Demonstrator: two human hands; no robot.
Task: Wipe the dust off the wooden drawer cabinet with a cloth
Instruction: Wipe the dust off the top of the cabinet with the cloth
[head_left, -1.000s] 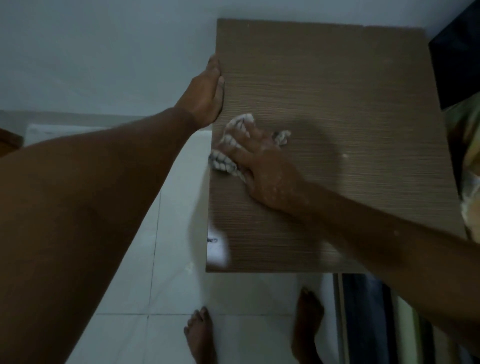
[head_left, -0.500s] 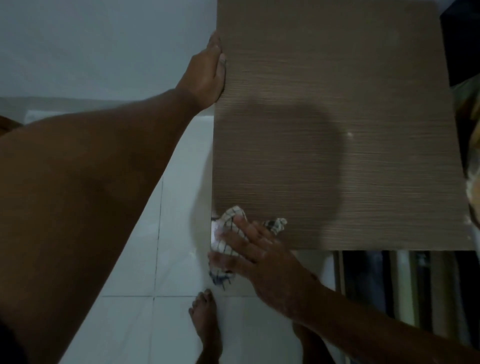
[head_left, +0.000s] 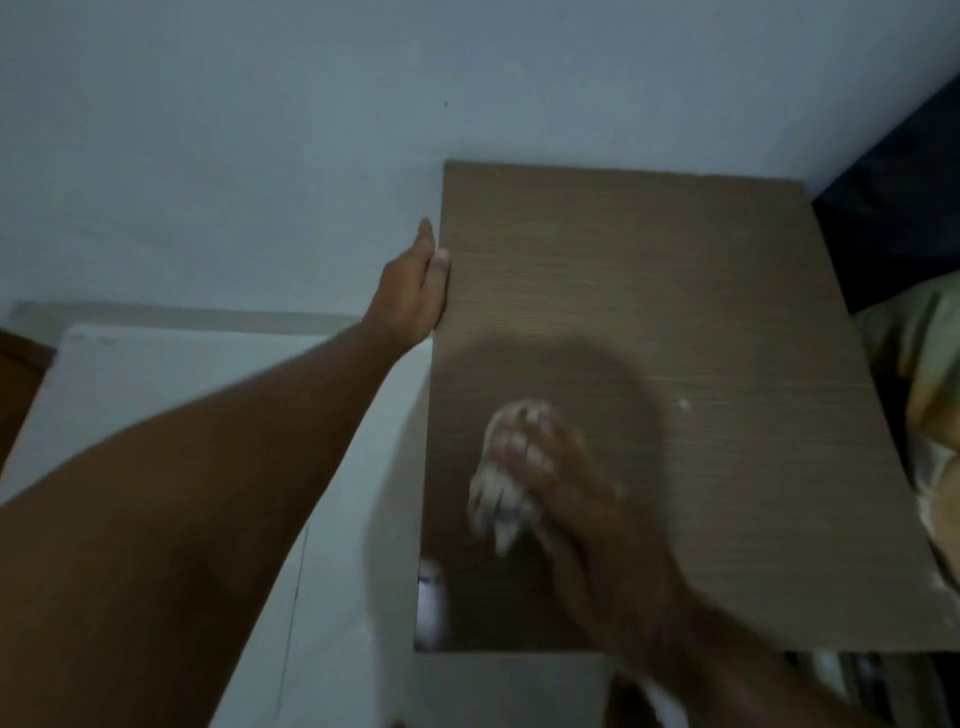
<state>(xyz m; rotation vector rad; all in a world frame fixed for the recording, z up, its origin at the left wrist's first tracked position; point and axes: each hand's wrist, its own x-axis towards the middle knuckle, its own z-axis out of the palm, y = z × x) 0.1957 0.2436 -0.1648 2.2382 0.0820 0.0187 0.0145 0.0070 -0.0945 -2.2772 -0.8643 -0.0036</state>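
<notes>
The brown wooden cabinet top (head_left: 701, 312) fills the middle and right of the head view, seen from above. My right hand (head_left: 566, 483) presses a white checked cloth (head_left: 496, 499) flat onto the top near its front left part; the fingers lie straight over the cloth and the image is blurred there. My left hand (head_left: 413, 291) rests against the cabinet's left edge, fingers extended along the side and thumb on the top.
A pale wall (head_left: 260, 130) stands behind the cabinet. White floor tiles (head_left: 322, 597) lie to the left. Dark fabric (head_left: 893, 197) and pale patterned bedding (head_left: 930, 389) border the cabinet's right side. A small white speck (head_left: 683, 404) sits on the top.
My right hand with the cloth slid from the top's left middle down to the front left corner, then back up onto the top. The left hand stayed on the left edge.
</notes>
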